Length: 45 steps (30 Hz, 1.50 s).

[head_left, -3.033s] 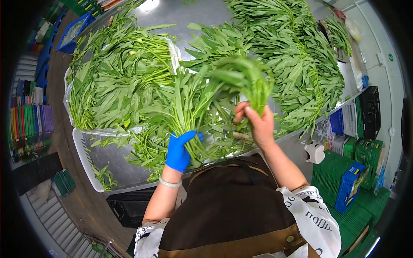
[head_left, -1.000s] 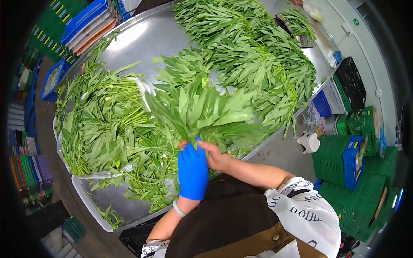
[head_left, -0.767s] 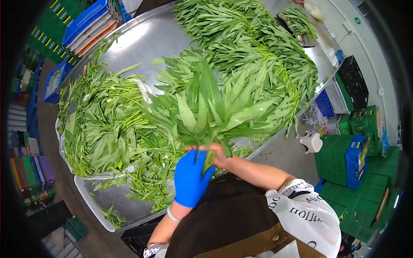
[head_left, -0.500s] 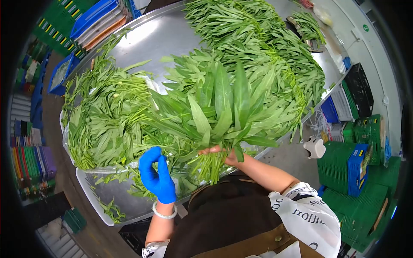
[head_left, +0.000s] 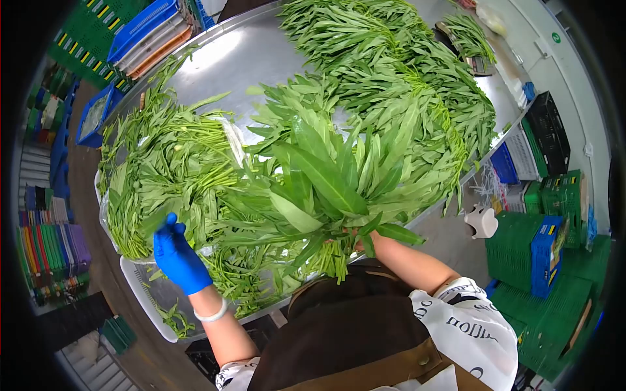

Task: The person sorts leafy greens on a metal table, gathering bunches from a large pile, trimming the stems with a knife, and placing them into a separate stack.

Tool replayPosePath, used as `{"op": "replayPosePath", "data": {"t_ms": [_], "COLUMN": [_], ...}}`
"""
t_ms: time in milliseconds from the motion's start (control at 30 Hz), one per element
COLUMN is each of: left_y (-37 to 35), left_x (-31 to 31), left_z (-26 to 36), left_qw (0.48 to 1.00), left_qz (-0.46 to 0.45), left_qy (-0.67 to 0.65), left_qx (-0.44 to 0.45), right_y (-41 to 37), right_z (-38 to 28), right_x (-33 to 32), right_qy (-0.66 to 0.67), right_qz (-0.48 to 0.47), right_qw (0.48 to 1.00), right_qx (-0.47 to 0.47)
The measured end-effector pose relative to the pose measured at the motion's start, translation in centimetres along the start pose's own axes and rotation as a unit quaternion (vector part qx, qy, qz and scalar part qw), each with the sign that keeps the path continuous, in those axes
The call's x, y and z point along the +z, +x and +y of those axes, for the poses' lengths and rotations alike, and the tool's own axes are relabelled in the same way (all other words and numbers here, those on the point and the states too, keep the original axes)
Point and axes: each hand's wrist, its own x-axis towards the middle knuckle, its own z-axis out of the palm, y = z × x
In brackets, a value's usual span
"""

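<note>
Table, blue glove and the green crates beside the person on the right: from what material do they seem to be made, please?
Table: smooth grey metal, likely stainless steel, because it reflects the light brightly.

Glove: thin rubbery material, fitting closely around the fingers; nitrile or latex, I cannot tell.

Crates: probably hard plastic, judging by their even colour and ribbed sides.
</note>
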Motion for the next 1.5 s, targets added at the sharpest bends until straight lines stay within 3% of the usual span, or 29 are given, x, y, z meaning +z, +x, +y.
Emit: {"op": "replayPosePath", "data": {"t_ms": [100,167,233,300,367,400,467,567,600,667,767,833,867,967,1133,1200,1267,1300,1333,1367,1400,1433,1500], "left_y": [-1.0,-2.7,-5.1,-7.0,-8.4,-8.6,-7.6,-6.4,-6.3,-6.2,-6.1,-5.8,-5.4,-4.1,-1.7,-2.4,-4.6,-5.8,-5.8,-6.1,-6.4,-6.3,-5.5], "left_x": [1.0,0.9,2.7,4.5,4.3,4.5,5.8,7.1,7.3,7.6,8.2,8.6,8.7,8.8,6.2,6.1,7.8,8.3,4.1,1.5,-1.1,-1.0,-0.4], "left_z": [0.2,-2.6,-3.6,-4.4,-5.2,-5.1,-3.9,-2.6,-2.5,-2.4,-2.2,-1.9,-1.5,-0.2,0.8,2.0,2.4,2.1,-2.2,-5.4,-8.5,-8.9,-9.4], "left_qw": [0.948,0.921,0.852,0.781,0.849,0.869,0.818,0.765,0.749,0.73,0.71,0.712,0.726,0.819,0.945,0.961,0.962,0.96,0.918,0.889,0.852,0.878,0.932], "left_qz": [-0.027,-0.041,-0.08,-0.13,-0.211,-0.229,-0.208,-0.205,-0.207,-0.207,-0.206,-0.202,-0.197,-0.167,-0.154,-0.189,-0.229,-0.243,-0.356,-0.391,-0.423,-0.384,-0.286], "left_qy": [-0.225,-0.196,-0.306,-0.411,-0.338,-0.312,-0.392,-0.454,-0.47,-0.487,-0.505,-0.504,-0.495,-0.413,-0.2,-0.107,-0.014,0.044,0.157,0.235,0.308,0.279,0.136], "left_qx": [-0.225,-0.334,-0.418,-0.453,-0.347,-0.309,-0.367,-0.408,-0.419,-0.432,-0.446,-0.446,-0.434,-0.362,-0.207,-0.173,-0.151,-0.131,-0.076,-0.051,-0.021,-0.063,-0.175], "right_y": [0.2,0.0,-0.3,-0.1,0.4,0.9,1.7,0.8,1.2,1.2,1.1,1.2,1.0,1.1,1.4,2.5,1.9,1.5,1.1,1.0,1.1,0.2,-1.1], "right_z": [-0.3,-0.5,-0.6,-0.5,-0.2,-0.4,-0.8,-1.4,-1.3,-1.1,-0.9,-0.8,-1.0,-0.9,-1.8,-0.5,-1.0,-1.7,-3.2,-4.6,-3.7,-6.4,-8.8], "right_x": [-0.4,-0.6,-0.5,-0.4,0.1,0.3,0.9,2.6,2.4,2.2,1.3,0.8,0.6,0.1,0.5,-2.2,-3.4,-3.0,-1.8,-0.8,-2.1,0.1,1.0], "right_qy": [-0.004,-0.007,-0.023,-0.061,-0.137,-0.238,-0.446,-0.654,-0.588,-0.536,-0.521,-0.539,-0.511,-0.19,-0.132,-0.104,-0.168,-0.255,-0.473,-0.664,-0.667,-0.756,-0.791], "right_qz": [0.006,0.006,0.011,0.018,0.027,0.021,-0.001,-0.002,-0.019,0.0,0.004,0.003,0.006,0.055,0.052,0.157,0.181,0.144,0.083,0.015,0.027,0.01,0.034], "right_qw": [1.0,1.0,1.0,0.998,0.99,0.971,0.895,0.74,0.802,0.84,0.85,0.839,0.858,0.98,0.989,0.977,0.967,0.956,0.875,0.737,0.714,0.62,0.552], "right_qx": [-0.005,-0.006,-0.006,0.005,0.015,0.008,-0.024,-0.158,-0.104,-0.081,-0.076,-0.08,-0.051,0.024,0.034,0.095,0.063,0.015,-0.065,-0.126,-0.212,-0.21,-0.262]}}
